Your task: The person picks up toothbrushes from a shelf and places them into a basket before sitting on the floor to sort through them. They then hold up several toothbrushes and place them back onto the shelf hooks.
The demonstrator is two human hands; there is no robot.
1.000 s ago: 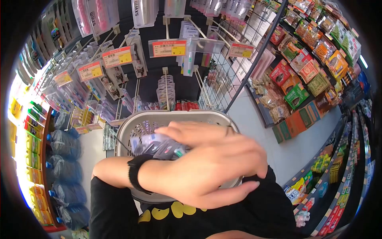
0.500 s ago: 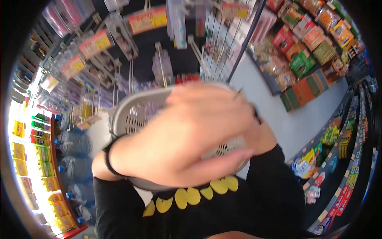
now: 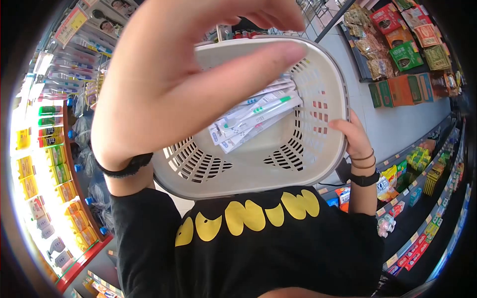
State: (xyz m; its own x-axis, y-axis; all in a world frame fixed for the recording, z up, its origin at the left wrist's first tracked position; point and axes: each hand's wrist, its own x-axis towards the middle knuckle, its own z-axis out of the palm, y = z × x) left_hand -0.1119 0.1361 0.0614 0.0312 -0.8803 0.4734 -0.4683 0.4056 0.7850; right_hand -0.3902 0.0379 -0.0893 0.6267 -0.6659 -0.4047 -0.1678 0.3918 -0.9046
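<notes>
Basket at your chest, packs inside, one hand free above it.

The pale slotted basket (image 3: 238,171) is tipped against your black shirt (image 3: 258,248), its open mouth facing you. A loose stack of toothbrush packs (image 3: 253,116) lies across its floor, slanting toward the basket's far right wall. Your left hand (image 3: 179,74) hangs over the basket's left half, close to the lens, with its fingers (image 3: 268,57) spread wide and curved, holding nothing and clear of the packs. Your right hand (image 3: 353,136) clamps the basket's right rim, fingers (image 3: 343,126) curled over the edge. The basket's near half is bare. Right of the basket there is open grey floor (image 3: 402,124); beyond that are snack shelves (image 3: 402,44), and left of the basket are hanging toothbrush racks (image 3: 84,44).
</notes>
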